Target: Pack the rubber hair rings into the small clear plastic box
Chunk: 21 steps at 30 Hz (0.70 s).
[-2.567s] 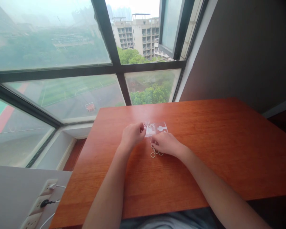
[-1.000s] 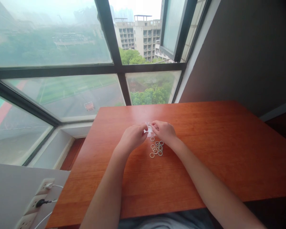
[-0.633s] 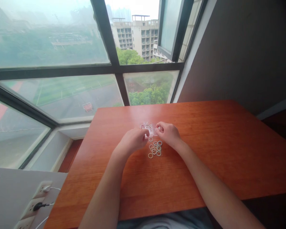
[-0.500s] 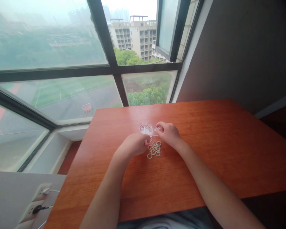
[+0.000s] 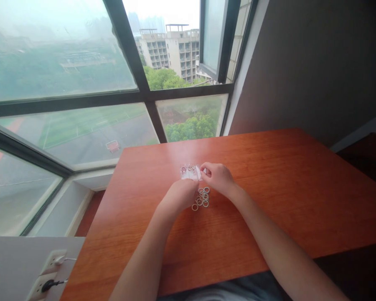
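On the tabletop (image 5: 269, 188), rings (image 5: 202, 198) lie beside the left hand (image 5: 181, 193), grip hidden; the right hand (image 5: 218, 177) pinches clear plastic (image 5: 188, 175).

The table (image 5: 253, 192) filling the middle is reddish brown with fine darker grain. Near the centre of the frame, the rings (image 5: 204, 197) are pale cream, and the see-through packet (image 5: 188, 176) shows whitish, with a small dark-red patch at its left. Window bars (image 5: 130, 54) at upper left are dark grey; beyond them are beige buildings (image 5: 177, 48) and bright green trees (image 5: 166, 78). At lower left, white sockets (image 5: 52, 263) carry one white plug (image 5: 59, 260) and one black plug (image 5: 47, 285).
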{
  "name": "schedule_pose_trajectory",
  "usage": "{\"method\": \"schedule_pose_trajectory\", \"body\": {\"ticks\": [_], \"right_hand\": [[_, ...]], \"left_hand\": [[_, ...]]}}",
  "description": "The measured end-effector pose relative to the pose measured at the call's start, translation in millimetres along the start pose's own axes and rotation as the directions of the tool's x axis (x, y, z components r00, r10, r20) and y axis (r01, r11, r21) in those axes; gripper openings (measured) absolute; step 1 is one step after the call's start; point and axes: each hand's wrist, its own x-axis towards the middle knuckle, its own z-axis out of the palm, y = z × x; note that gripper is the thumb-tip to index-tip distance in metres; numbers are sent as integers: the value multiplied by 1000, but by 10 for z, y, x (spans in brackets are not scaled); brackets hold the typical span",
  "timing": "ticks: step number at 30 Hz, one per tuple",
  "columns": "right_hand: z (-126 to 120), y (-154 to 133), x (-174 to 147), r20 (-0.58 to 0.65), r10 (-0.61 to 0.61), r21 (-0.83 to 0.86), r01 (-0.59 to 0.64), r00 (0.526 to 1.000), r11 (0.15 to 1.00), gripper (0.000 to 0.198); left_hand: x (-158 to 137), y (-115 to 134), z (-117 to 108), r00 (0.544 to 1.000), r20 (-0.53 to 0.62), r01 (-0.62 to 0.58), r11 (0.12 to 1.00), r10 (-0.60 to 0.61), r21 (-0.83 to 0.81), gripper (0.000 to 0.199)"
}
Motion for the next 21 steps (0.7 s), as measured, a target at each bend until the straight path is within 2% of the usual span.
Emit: {"method": "schedule_pose_trajectory", "body": {"ticks": [4,7,10,12,16,21], "right_hand": [[-38,-4,-4,26,-15,-7,15,1000,1000,18],[-89,-5,-13,87,-29,-12,30,996,999,17],[-123,-7,-32,168,-61,6,61,984,998,17],[-124,-21,-54,220,-104,18,102,970,995,17],[-90,-88,-113,326,-166,1,176,931,984,20],[-99,-155,-163,391,-197,-35,228,899,973,20]], "left_hand": [[-8,-38,-34,1000,-30,5,1000,-5,-20,18],[6,-113,-71,983,-167,67,995,-78,-72,16],[58,-223,-65,899,-400,111,975,-181,-191,14],[111,-296,-32,841,-487,113,957,-235,-267,14],[226,-369,42,797,-515,161,934,-314,-320,14],[288,-367,84,786,-539,161,942,-303,-295,22]]}}
